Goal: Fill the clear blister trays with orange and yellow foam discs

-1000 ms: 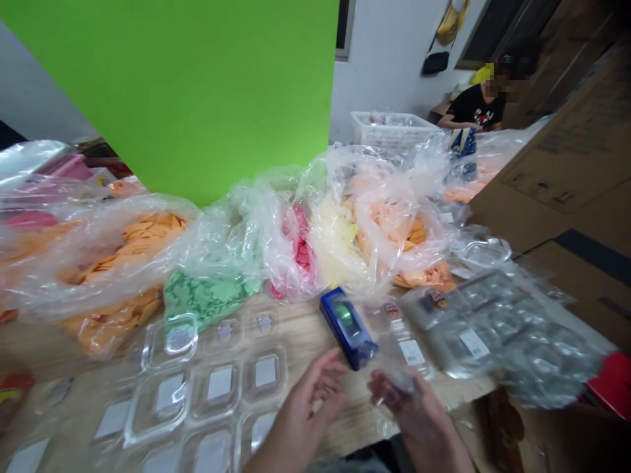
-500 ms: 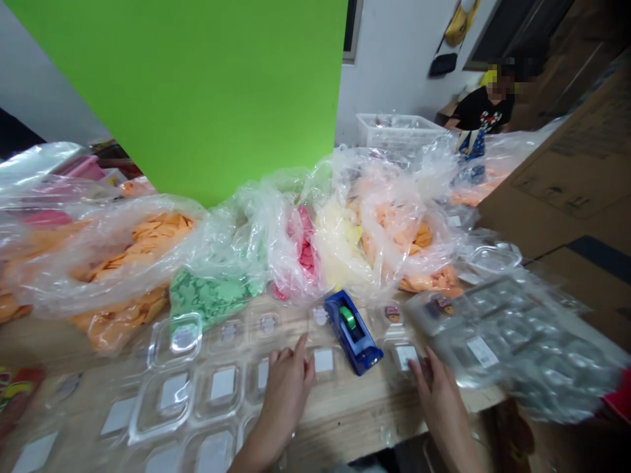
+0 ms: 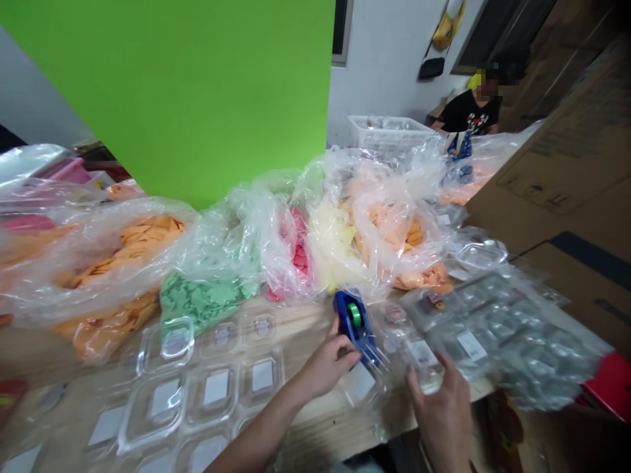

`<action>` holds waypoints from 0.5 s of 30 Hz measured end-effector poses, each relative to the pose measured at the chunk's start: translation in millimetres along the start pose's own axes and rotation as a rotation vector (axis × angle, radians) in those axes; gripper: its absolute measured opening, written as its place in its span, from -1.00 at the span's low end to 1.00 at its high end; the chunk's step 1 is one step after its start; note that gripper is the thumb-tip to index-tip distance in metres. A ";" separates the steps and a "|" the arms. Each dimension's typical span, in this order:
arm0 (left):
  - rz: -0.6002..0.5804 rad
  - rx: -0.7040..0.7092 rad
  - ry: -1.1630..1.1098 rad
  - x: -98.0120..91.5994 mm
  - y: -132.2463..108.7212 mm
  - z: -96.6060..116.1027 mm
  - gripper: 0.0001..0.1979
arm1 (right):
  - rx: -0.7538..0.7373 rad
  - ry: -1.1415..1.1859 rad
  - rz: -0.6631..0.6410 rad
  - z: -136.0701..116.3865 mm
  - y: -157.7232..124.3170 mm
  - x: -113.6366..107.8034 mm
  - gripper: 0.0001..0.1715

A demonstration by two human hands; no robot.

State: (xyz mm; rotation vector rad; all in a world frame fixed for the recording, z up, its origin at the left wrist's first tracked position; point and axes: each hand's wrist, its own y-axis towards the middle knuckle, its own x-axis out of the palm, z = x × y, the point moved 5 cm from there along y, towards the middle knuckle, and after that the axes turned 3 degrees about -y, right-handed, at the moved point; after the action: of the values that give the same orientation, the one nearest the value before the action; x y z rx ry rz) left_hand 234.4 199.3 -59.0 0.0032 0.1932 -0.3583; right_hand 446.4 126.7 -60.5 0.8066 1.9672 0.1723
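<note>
My left hand (image 3: 326, 365) is closed round the near end of a blue tape dispenser (image 3: 353, 319) with a green roll, near the table's front edge. A small clear plastic box with a white label (image 3: 362, 385) lies just under the dispenser's tip. To the right, my right hand (image 3: 442, 408) hovers with its fingers apart, holding nothing. Its fingertips are close to another clear labelled box (image 3: 420, 355). Rows of similar clear boxes (image 3: 217, 387) lie flat on the wooden table (image 3: 300, 335) to the left of my left hand.
Clear bags of orange (image 3: 123, 249), green (image 3: 204, 299), pink (image 3: 296, 253) and yellow (image 3: 332, 246) pieces line the table's back. A green board (image 3: 197, 85) stands behind. A bag of stacked clear boxes (image 3: 503, 328) and cardboard cartons (image 3: 566, 177) sit right. Another person (image 3: 468, 108) sits far back by a white basket (image 3: 387, 131).
My left hand left the table top and took hold of the blue dispenser, which shifted slightly. My right hand drew back from the labelled box and lifted, fingers spread.
</note>
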 end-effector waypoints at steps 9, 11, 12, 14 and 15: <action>0.281 -0.148 -0.284 -28.6 -22.2 8.7 -0.64 | 0.500 0.707 0.018 -12.9 0.0 -37.7 -0.48; 0.387 -0.151 -0.281 -35.6 -29.2 13.9 -0.66 | 0.732 1.053 -0.290 -25.9 -20.3 -15.2 -0.50; 0.438 -0.151 -0.261 -38.0 -31.9 15.5 -0.67 | 0.822 1.167 -0.464 -36.3 -35.3 -2.6 -0.50; 0.524 -0.153 -0.188 -41.6 -36.4 15.2 -0.71 | 0.925 1.260 -0.797 -56.9 -69.8 20.6 -0.49; 0.559 -0.155 -0.137 -43.1 -38.7 13.1 -0.73 | 0.927 1.251 -0.888 -62.7 -84.6 29.5 -0.44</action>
State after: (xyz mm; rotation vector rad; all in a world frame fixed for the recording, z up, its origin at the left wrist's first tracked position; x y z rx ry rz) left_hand 183.8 177.6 -36.8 -0.1182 0.0777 0.2144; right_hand 345.9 92.2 -86.0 0.1903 3.4657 -1.0815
